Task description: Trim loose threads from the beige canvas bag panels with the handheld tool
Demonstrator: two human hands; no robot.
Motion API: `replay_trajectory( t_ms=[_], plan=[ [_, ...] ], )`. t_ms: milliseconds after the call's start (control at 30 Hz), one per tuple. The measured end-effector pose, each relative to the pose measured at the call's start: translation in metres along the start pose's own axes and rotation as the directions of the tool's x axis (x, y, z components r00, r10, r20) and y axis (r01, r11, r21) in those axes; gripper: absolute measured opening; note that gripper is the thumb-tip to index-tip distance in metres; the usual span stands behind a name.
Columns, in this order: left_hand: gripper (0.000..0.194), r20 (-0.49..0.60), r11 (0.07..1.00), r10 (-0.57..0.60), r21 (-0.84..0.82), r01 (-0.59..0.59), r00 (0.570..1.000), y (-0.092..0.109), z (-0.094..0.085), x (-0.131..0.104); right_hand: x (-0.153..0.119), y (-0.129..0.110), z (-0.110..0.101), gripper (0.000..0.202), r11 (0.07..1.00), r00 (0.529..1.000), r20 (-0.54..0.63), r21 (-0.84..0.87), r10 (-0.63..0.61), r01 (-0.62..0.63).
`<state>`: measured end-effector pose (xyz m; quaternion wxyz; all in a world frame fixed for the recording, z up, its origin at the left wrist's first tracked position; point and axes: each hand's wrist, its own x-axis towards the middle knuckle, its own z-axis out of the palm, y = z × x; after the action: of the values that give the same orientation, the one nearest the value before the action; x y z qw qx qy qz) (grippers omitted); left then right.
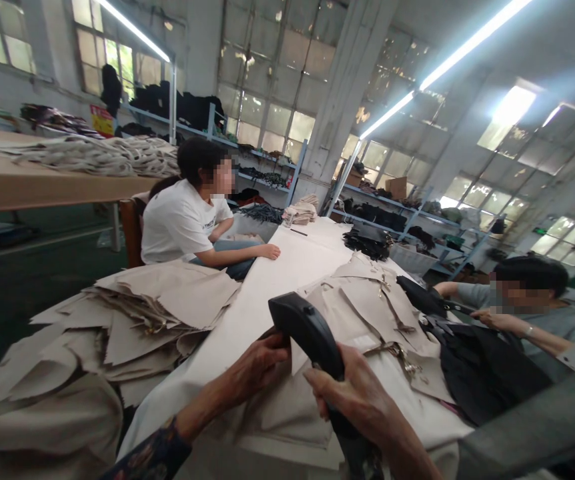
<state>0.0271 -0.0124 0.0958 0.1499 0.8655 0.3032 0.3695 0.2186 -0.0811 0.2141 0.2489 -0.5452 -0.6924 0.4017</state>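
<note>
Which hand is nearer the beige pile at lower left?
Left: the left hand is right of the beige pile; the right hand is farther right, around the black tool.

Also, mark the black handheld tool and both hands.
Black handheld tool (316, 328), head view: its curved body.
Left hand (251, 368), head view: back of hand.
Right hand (360, 388), head view: back of hand.

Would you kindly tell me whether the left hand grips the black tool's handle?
No, the right hand grips the black tool by its handle, while the left hand is at its head.
</note>
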Motion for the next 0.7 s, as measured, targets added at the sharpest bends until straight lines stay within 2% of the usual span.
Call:
replay_trajectory(
  t_ms=[133,200,333,500,600,667,700],
  plan=[
    [0.053,-0.037,0.988,-0.151,-0.028,0.15,0.988,-0.014,-0.008,0.0,-0.015,-0.004,-0.032,0.028,1.0,0.993,-0.12,-0.014,-0.017,0.016],
    [0.051,-0.051,0.985,-0.169,-0.025,0.168,0.984,-0.019,-0.012,0.003,-0.027,0.0,-0.051,0.032,0.998,0.981,-0.192,-0.051,0.024,-0.034],
    [0.046,-0.089,0.993,-0.113,0.021,0.115,0.99,-0.026,-0.024,0.02,-0.051,0.021,-0.069,0.035,0.989,0.953,-0.282,-0.07,0.108,-0.132],
    [0.041,-0.171,0.976,0.012,0.215,0.026,0.985,-0.024,-0.056,0.063,-0.069,0.043,-0.069,0.036,0.979,0.939,-0.289,-0.025,0.187,-0.202],
    [0.046,-0.127,0.921,0.111,0.386,-0.054,0.986,-0.011,-0.075,0.085,-0.076,0.048,-0.072,0.036,0.975,0.924,-0.32,-0.002,0.209,-0.221],
    [0.047,-0.029,0.877,0.145,0.467,-0.114,0.989,0.0,-0.077,0.091,-0.08,0.053,-0.075,0.039,0.976,0.924,-0.324,-0.008,0.204,-0.218],
    [0.048,0.041,0.859,0.147,0.489,-0.149,0.988,0.004,-0.072,0.089,-0.082,0.055,-0.076,0.04,0.977,0.927,-0.321,-0.022,0.193,-0.211]
  ],
)
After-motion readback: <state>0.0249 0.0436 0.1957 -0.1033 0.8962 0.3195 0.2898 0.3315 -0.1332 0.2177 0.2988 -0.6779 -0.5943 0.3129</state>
